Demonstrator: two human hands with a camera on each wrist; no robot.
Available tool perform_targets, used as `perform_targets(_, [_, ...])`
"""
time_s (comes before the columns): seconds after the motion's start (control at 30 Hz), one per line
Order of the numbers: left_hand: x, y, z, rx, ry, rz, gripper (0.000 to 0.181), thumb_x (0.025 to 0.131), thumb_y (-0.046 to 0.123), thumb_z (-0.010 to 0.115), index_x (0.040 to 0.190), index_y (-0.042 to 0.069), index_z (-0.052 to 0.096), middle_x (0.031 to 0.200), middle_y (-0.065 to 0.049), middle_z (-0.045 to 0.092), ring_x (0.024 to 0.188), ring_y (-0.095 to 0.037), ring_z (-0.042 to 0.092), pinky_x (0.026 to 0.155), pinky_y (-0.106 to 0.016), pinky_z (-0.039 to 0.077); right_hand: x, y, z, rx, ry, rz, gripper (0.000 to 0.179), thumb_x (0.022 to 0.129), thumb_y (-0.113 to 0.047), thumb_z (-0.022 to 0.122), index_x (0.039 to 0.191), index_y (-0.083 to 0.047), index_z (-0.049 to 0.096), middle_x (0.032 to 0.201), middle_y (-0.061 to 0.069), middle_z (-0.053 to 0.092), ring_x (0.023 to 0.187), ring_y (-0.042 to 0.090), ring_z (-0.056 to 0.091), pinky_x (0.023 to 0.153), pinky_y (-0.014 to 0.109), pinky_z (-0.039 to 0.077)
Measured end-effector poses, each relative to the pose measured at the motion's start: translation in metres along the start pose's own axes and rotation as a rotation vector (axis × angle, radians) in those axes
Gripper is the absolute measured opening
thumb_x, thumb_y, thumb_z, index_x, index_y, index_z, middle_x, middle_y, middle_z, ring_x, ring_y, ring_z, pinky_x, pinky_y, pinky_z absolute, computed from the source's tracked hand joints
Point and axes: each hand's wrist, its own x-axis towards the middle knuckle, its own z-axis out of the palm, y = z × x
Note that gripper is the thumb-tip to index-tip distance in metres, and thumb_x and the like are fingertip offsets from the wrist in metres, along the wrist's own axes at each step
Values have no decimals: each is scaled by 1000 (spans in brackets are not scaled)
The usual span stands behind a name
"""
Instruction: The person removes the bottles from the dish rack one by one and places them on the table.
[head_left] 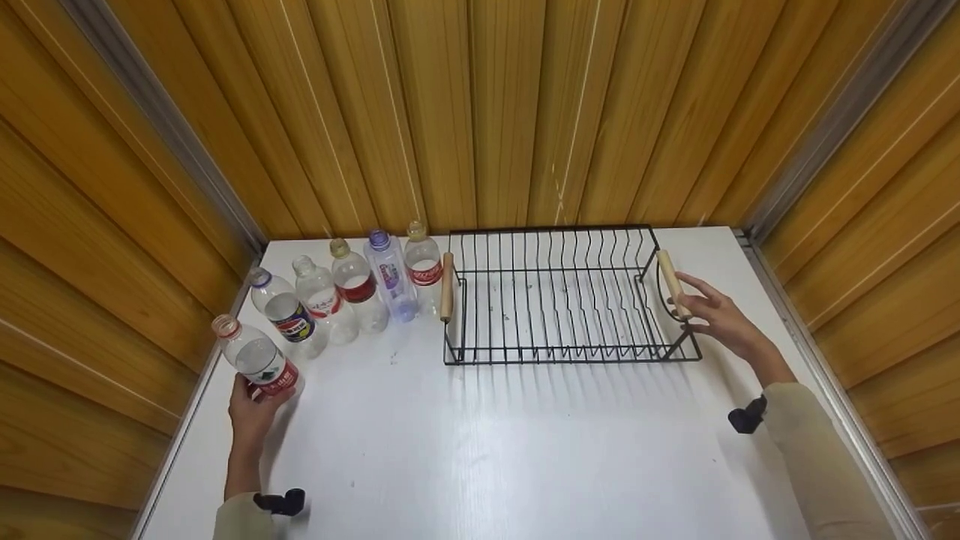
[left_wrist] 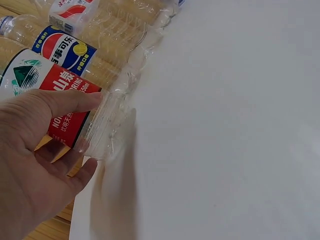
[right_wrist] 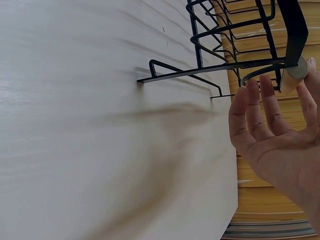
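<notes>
My left hand point(head_left: 253, 412) holds a clear plastic water bottle point(head_left: 259, 358) with a red and white label, nearest me in a row of bottles. In the left wrist view the thumb point(left_wrist: 75, 101) lies across its label and the fingers go behind it. At the other side, my right hand point(head_left: 720, 319) is at the light wooden handle point(head_left: 673, 285) of a black wire dish rack point(head_left: 555, 352). The right wrist view shows the fingers point(right_wrist: 272, 112) curled about the handle's end point(right_wrist: 296, 72), with the thumb on its other side.
Several uncapped bottles stand in a slanting line left of the rack, among them a blue-labelled bottle point(head_left: 289, 315), a bluish bottle point(head_left: 391, 277) and a red-labelled bottle point(head_left: 424, 266) beside the rack's left handle point(head_left: 447, 287). Wood-patterned walls point(head_left: 502, 112) enclose the white table point(head_left: 480, 450).
</notes>
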Motion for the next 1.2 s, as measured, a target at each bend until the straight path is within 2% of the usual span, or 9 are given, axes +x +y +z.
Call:
perform_targets(0.07, [1,0,0,9,2,4,90,85,-7,75,158,1,23,157,-24,37,145,-38,38,121,-48,35,0,0,1,8,-1,-7,62,108,-35,50,164,-27,23,131,-11,63,118,0,59,91,23,52])
perform_targets(0.23, [3,0,2,15,8,3,88,87,1,77,158,3,25,156,-21,40,142,-33,41,109,-22,42,-2,-1,1,18,-2,-9,62,108,-34,50,164,-28,23,131,-12,62,119,1,60,90,23,52])
perform_targets(0.3, [5,0,3,2,11,-1,89,87,3,78,158,2,25,156,-24,39,142,-36,41,110,-25,42,-2,-1,1,18,1,-3,63,108,-35,50,164,-28,22,130,-14,61,118,1,59,90,23,52])
perform_targets(0.47, [10,-1,0,-19,47,-23,93,86,1,79,159,3,22,160,-24,34,146,-40,37,122,-49,34,-2,0,1,19,3,1,62,108,-36,49,164,-28,22,128,-13,61,115,0,59,90,24,52])
perform_targets(0.57, [14,-1,-2,-29,72,-36,92,85,-2,78,159,4,23,162,-22,33,150,-39,34,123,-50,32,-2,0,2,13,-1,-2,62,109,-37,48,164,-28,21,128,-11,61,115,0,58,91,25,51])
perform_targets(0.7, [19,-2,-6,-20,73,-58,91,88,1,77,160,6,21,164,-21,31,152,-38,32,124,-48,30,-1,0,3,-5,1,3,62,109,-39,47,164,-29,20,130,-10,60,117,0,57,95,29,49])
perform_targets(0.87, [29,-3,-6,-32,62,-50,91,90,2,75,161,7,19,166,-21,29,153,-37,30,125,-49,29,-1,1,3,-12,4,2,62,109,-39,45,164,-30,19,130,-11,62,116,-1,57,96,32,48])
perform_targets(1.1, [42,-2,-3,-29,100,-30,89,90,2,74,161,5,21,163,-23,31,149,-39,33,123,-51,32,-1,1,4,-20,-2,-18,61,110,-38,44,165,-28,19,132,-9,60,117,-1,57,102,43,47])
perform_targets(1.2, [48,0,-2,-34,115,-11,87,88,-1,75,159,3,25,160,-24,35,144,-38,38,121,-50,36,-1,2,4,-18,-7,-15,61,110,-38,43,165,-29,18,133,-10,58,120,0,56,100,38,47])
